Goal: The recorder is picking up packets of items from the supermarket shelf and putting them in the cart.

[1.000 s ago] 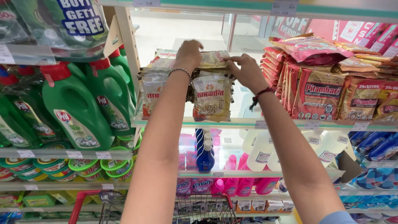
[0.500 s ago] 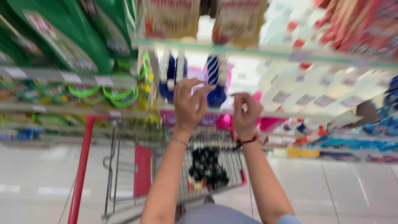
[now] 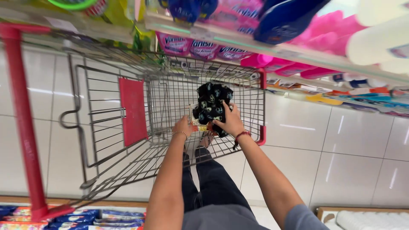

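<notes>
I am looking down into a wire shopping cart [image 3: 170, 81] with red trim. Both my hands reach into its basket. My left hand [image 3: 182, 127] grips the near end of a small clear packet [image 3: 199, 124] with yellow and orange print. My right hand [image 3: 230, 122], with a red band at the wrist, holds the packet's other end, and its fingers lie against a bundle of black patterned packs [image 3: 211, 103] standing in the cart. The packet is mostly hidden between my hands.
The cart's red handle bar [image 3: 23, 123] runs down the left. Store shelves [image 3: 272, 49] with pink and blue bottles and pouches stand beyond the cart. White floor tiles [image 3: 341, 140] lie to the right, and low shelf goods [image 3: 64, 215] sit at bottom left.
My hands took packets off the upper shelf, came down and now sit inside the cart basket. The view swung from the shelves down to the cart and floor.
</notes>
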